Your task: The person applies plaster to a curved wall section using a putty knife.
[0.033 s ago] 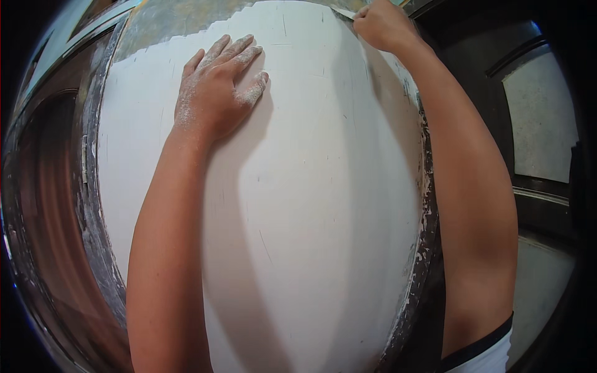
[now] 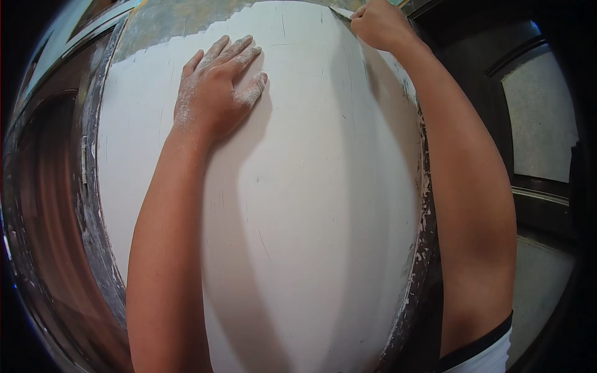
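Note:
A tall panel coated in white filler [image 2: 298,205] fills the middle of the head view, marked with thin dark scratches. My left hand [image 2: 217,90], dusted with white powder, lies against its upper left part, fingers spread and holding nothing. Up at the top right, my right hand [image 2: 380,26] is closed around a putty knife [image 2: 344,12]. Only a bit of its thin blade shows, set against the panel's upper right part. The handle is hidden inside my fist.
Above the white coat runs a bare grey-green strip [image 2: 180,25] with a ragged border. A chipped dark edge [image 2: 418,255] bounds the panel on the right. Left of it stands a brown wooden door [image 2: 53,180] with a hinge; at the right is a dark frame with pale panes [image 2: 540,115].
My right hand and the putty knife have shifted very slightly to the left. My left hand stays at the same spot on the panel.

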Tool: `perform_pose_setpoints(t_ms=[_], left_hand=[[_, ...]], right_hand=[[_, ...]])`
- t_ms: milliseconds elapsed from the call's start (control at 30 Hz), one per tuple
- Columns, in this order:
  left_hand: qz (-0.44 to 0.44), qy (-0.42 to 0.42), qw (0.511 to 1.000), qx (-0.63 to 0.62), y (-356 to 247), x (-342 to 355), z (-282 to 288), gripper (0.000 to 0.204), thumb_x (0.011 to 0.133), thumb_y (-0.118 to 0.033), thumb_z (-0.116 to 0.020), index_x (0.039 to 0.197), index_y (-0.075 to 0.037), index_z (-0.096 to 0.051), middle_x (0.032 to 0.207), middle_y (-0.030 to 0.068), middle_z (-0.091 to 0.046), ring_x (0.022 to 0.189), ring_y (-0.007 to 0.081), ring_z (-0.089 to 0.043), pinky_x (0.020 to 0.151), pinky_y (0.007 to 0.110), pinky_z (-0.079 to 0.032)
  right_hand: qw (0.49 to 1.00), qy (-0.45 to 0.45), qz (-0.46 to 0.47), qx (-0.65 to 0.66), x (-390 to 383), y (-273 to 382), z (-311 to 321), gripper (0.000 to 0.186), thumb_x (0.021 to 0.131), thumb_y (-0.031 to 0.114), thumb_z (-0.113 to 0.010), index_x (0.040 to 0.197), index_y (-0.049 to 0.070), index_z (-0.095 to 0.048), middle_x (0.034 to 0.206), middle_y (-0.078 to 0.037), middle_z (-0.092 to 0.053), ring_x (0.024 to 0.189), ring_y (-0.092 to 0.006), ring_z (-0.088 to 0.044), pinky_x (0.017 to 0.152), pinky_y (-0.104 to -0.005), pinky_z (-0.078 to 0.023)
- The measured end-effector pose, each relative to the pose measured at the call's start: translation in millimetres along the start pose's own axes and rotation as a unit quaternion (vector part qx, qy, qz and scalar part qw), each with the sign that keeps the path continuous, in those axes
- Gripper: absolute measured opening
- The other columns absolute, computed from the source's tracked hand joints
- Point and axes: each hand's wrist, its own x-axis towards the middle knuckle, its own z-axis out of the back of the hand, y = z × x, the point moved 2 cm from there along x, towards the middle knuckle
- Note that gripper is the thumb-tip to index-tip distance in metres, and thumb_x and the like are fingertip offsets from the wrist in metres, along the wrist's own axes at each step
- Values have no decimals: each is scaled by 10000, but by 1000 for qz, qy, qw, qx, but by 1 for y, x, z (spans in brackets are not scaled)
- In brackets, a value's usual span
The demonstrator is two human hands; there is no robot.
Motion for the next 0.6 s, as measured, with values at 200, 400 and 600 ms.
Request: perform_pose_setpoints(t_ms=[200, 400, 600], left_hand=[[8, -1, 1000, -12, 3, -2, 1, 481, 986, -398, -608, 1428, -209, -617, 1576, -13, -496, 1520, 232, -349, 1263, 456, -187], [-1, -1, 1000, -4, 3, -1, -1, 479, 993, -408, -582, 1433, -220, -611, 1576, -25, -493, 1517, 214, -353, 1271, 441, -183], [4, 2, 1000, -9, 2, -4, 2, 477, 995, -406, -579, 1433, -218, -610, 1578, -30, -491, 1517, 212, -352, 1271, 439, -183]], right_hand=[[996, 71, 22, 42, -17, -1, 8, 234, 793, 126, -610, 862, -38, -762, 917, -323, -700, 925, -427, -731, 818, -463, -569], [998, 63, 20, 16, -29, 1, 26, 235, 796, 140, -622, 854, -43, -758, 902, -328, -695, 922, -416, -737, 813, -449, -573], [997, 66, 23, 12, -22, 9, 20, 252, 812, 130, -615, 900, -57, -761, 955, -327, -707, 959, -421, -731, 847, -448, -574]])
